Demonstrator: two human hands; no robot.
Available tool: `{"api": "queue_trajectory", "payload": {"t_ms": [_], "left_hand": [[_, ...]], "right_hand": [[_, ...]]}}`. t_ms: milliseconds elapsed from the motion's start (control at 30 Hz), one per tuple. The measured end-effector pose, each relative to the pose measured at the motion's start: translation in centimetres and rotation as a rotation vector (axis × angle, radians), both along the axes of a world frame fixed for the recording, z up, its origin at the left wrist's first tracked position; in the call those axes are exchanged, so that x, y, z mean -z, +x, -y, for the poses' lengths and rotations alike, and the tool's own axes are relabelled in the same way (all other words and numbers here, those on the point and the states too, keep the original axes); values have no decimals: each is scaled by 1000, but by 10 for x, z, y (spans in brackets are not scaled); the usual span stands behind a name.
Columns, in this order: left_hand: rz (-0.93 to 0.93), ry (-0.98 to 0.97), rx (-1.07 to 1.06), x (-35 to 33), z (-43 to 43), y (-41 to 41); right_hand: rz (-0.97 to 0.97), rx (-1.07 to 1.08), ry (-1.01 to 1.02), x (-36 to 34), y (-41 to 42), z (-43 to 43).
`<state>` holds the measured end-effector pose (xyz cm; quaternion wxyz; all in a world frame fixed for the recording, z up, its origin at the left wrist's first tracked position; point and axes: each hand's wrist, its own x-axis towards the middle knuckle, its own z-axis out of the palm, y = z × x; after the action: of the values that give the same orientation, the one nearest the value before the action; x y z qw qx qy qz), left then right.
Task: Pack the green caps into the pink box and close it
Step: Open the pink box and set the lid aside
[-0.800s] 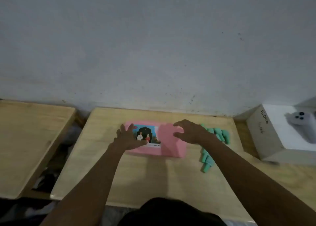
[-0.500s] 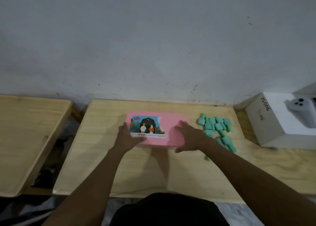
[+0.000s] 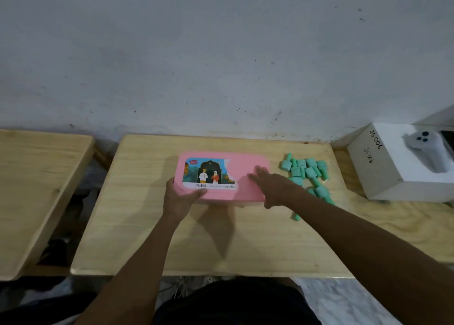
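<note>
The pink box (image 3: pixel 248 165) lies flat on the wooden table (image 3: pixel 216 241), lid down, with a picture label on its left half. My left hand (image 3: pixel 180 197) grips the box's near left corner, thumb on the lid. My right hand (image 3: pixel 272 188) rests flat on the right part of the lid with fingers spread. Several green caps (image 3: pixel 305 171) lie in a loose pile on the table just right of the box; my right forearm hides a few of them.
A white box (image 3: pixel 383 172) marked JS006 stands at the right with a white controller (image 3: pixel 425 145) on top. A second wooden table (image 3: pixel 32 189) sits to the left across a gap. A grey wall runs behind.
Both hands slid back toward the near edge of the box; the left now clasps its near left corner, the right lies flat on the lid. The camera view shifted.
</note>
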<state>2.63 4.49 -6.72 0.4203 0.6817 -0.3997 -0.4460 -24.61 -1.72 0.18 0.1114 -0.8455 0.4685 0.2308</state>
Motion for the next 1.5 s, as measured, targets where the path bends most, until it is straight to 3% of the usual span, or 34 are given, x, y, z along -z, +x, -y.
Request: {"api": "queue_trajectory", "payload": {"t_ms": [133,333,500,900,1200,1367,1500], "left_hand": [[-90,62,-118,19,-4,1],[-209,6,-197,18,-28,-33],[-157,-10,-222,24,-28,-51],[-177,-53,-281,32,-25,-63],[-221,45,-299,31,-18,-59],[-178,43,-325,21,-16,-62],[-161,129,-281,18,-17,-58]], "right_hand": [[-50,-67,57,-9,3,15],[-154,-154,146,-24,7,35],[-210,-193,130,-24,14,34],[-93,-163,71,-13,2,21],[-160,-145,194,-43,7,31],[24,-9,294,-74,2,50],[299,116,152,-88,-8,56]]}}
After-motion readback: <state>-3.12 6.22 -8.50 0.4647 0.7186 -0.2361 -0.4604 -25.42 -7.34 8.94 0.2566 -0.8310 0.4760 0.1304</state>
